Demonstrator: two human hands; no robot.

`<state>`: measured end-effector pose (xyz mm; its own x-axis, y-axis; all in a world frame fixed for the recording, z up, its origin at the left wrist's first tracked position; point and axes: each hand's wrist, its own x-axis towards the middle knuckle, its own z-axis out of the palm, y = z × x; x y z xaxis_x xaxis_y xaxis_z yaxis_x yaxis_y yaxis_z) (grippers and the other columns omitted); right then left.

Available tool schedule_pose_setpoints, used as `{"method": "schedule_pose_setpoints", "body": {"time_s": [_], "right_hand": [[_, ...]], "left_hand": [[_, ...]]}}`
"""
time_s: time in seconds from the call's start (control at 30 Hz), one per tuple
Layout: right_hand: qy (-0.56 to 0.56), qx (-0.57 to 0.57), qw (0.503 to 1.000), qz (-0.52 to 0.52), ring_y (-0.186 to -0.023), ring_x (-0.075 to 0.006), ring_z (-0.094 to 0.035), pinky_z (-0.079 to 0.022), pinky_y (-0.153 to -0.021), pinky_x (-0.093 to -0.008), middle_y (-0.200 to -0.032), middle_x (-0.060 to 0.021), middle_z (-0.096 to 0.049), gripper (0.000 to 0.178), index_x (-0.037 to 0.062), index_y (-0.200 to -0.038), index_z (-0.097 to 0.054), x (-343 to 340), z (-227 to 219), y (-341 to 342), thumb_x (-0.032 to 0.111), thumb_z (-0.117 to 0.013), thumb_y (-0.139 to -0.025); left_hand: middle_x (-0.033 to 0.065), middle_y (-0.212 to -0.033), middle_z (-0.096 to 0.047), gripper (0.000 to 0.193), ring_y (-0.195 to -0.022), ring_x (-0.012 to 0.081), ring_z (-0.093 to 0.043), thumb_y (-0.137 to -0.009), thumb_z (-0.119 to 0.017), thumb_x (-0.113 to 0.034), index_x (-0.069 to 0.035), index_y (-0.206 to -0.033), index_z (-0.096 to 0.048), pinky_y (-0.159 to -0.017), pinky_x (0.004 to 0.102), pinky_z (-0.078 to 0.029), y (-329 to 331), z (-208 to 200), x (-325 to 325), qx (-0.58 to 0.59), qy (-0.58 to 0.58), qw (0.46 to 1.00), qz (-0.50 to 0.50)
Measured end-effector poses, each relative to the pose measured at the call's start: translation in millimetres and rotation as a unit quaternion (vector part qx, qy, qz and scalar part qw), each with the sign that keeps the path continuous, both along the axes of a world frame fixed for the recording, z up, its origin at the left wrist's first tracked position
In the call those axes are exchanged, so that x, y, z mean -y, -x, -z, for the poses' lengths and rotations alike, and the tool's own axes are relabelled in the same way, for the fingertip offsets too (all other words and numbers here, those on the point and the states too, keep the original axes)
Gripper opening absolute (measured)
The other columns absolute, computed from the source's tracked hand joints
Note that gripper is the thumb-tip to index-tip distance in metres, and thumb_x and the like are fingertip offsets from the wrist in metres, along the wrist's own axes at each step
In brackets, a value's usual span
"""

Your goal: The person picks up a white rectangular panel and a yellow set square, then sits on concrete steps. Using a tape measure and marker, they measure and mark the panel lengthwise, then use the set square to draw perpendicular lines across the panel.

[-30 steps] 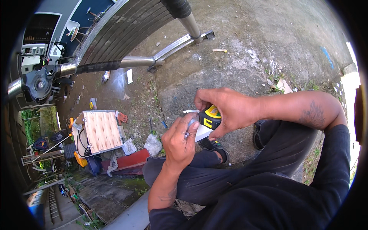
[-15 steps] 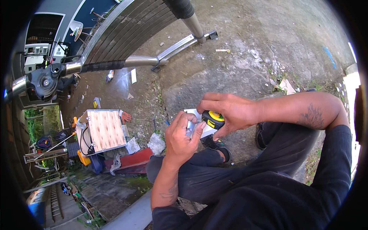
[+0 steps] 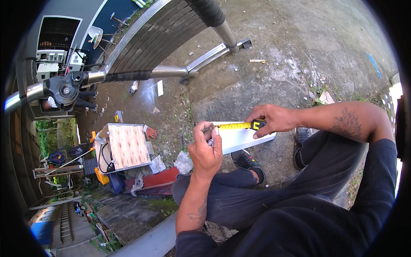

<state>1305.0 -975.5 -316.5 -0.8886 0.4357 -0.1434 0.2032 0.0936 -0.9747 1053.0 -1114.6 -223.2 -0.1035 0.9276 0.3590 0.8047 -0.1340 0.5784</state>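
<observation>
A black and yellow tape measure [image 3: 258,124] is in my right hand [image 3: 274,120], whose fingers are closed around its case. Its yellow blade [image 3: 233,126] is drawn out leftward to my left hand [image 3: 205,150]. The fingers and thumb of that hand pinch the blade's end; a small grey object between them is too small to make out. Below the blade lies a long white panel [image 3: 242,140], its left end at my left fingertips and its right part beneath my right hand. My shoe [image 3: 246,162] is just under the panel's near edge.
A metal ladder [image 3: 145,34] with a black hinge stands at upper left. Left of my hands are a light wooden box [image 3: 130,145], an orange glove [image 3: 150,132], a crumpled white bag [image 3: 184,162] and a red board [image 3: 156,182]. Paper scraps and rubble dot the ground.
My right hand has moved right with the tape measure, drawing the yellow blade out from my left hand. More of the white panel now shows. The whole view has shifted slightly.
</observation>
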Motion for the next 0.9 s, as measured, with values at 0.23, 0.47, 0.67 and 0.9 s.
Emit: {"method": "schedule_pose_setpoints", "body": {"time_s": [0.23,0.47,0.67,0.9], "right_hand": [[0.226,0.060,0.972,0.030,-0.068,-0.0114,-0.067,-0.058,-0.055,-0.0287,-0.091,-0.0059,-0.075,0.067,0.0005,-0.145,-0.073,-4,-1,6,0.028,-0.094,-0.087],[0.220,0.035,0.975,0.002,-0.068,-0.0116,-0.067,-0.058,-0.056,-0.0285,-0.093,-0.0067,-0.075,0.065,0.0036,-0.145,-0.074,-5,-8,9,0.026,-0.093,-0.087],[0.161,0.021,0.986,-0.020,-0.067,-0.0109,-0.066,-0.057,-0.057,-0.0281,-0.093,-0.0066,-0.076,0.061,0.0036,-0.145,-0.074,-10,-1,16,0.023,-0.090,-0.089],[0.176,0.020,0.984,-0.031,-0.067,-0.0103,-0.066,-0.056,-0.056,-0.0276,-0.093,-0.0063,-0.077,0.060,0.0023,-0.144,-0.074,-9,8,16,0.019,-0.090,-0.089]], "left_hand": [[0.0180,-0.078,-0.077,0.042,-0.069,0.0251,-0.078,-0.109,-0.069,-0.012,-0.001,-0.147,-0.053,-0.063,0.0363,-0.056,-2,-7,-1,0.025,0.057,0.997,-0.041],[0.0159,-0.082,-0.079,0.048,-0.076,0.0155,-0.074,-0.108,-0.070,-0.011,-0.001,-0.153,-0.053,-0.070,0.0324,-0.054,-4,-13,0,0.028,0.091,0.994,-0.058],[0.0114,-0.076,-0.071,0.045,-0.069,0.0153,-0.067,-0.109,-0.069,-0.012,0.001,-0.150,-0.057,-0.067,0.0325,-0.051,-2,-11,0,0.026,0.055,0.998,-0.022],[0.0106,-0.076,-0.071,0.036,-0.068,0.0144,-0.065,-0.109,-0.069,-0.014,0.001,-0.142,-0.064,-0.065,0.0325,-0.050,-1,-12,1,0.016,0.060,0.998,-0.017]]}}
